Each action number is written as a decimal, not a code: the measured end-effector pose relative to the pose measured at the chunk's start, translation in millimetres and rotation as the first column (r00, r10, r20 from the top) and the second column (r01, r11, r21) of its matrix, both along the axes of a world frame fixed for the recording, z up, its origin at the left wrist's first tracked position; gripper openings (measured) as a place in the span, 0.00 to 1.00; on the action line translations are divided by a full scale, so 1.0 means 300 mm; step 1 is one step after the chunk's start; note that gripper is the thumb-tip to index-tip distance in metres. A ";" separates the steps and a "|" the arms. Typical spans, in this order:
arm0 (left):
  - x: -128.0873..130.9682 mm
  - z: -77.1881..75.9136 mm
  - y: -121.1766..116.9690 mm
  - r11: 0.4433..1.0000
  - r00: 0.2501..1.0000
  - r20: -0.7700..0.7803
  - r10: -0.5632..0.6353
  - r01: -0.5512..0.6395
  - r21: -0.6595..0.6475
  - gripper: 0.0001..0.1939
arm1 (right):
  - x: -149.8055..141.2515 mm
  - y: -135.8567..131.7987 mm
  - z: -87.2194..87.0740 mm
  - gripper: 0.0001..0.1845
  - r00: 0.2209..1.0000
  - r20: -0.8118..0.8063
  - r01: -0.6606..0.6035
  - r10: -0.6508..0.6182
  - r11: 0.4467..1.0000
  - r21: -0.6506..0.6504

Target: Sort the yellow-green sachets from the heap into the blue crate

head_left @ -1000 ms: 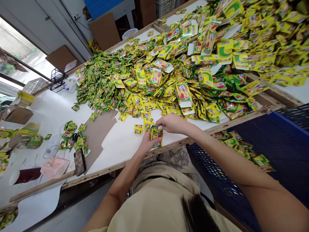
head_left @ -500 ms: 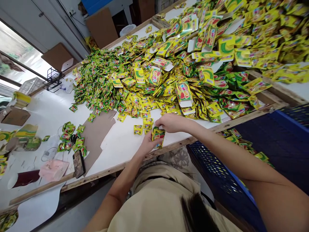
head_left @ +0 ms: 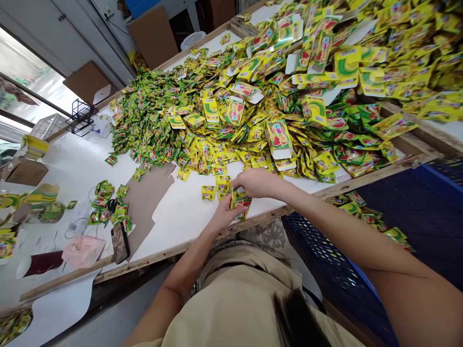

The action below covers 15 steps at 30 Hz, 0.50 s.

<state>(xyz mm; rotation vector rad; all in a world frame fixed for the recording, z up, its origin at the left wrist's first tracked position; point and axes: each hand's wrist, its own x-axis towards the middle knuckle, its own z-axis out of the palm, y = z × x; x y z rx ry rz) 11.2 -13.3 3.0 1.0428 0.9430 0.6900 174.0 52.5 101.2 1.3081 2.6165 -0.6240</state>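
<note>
Near the table's front edge my left hand is closed around a small yellow-and-green printed box, thumb across its front. At the box's upper end my right hand is closed with fingers pressed together; whatever they pinch is hidden. Just left of the box lie several small yellow sachets, with a single sachet beside them on the white tabletop. Beyond my hands spreads a big heap of green and yellow sachets. Flat yellow boxes, one of them an open-flapped box, lie on the heap.
A blue plastic crate with packets stands below the table's wooden edge at right. On the left are brown cardboard, a phone, scissors, a pink bag, a dark red roll and a black wire rack.
The view has shifted slightly, so the whole scene sits a little differently. Both hands keep their places at the box, with no clear change in grip.
</note>
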 end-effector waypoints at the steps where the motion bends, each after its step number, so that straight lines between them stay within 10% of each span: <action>1: -0.001 -0.002 0.001 1.000 1.000 -0.002 0.002 -0.002 0.004 0.23 | -0.011 -0.006 0.007 0.15 1.000 0.019 -0.019 0.019 1.000 0.001; 15: -0.012 -0.014 -0.001 0.998 0.998 -0.043 0.043 -0.041 0.049 0.23 | -0.023 -0.050 -0.033 0.16 0.996 -0.094 -0.001 -0.003 0.999 -0.042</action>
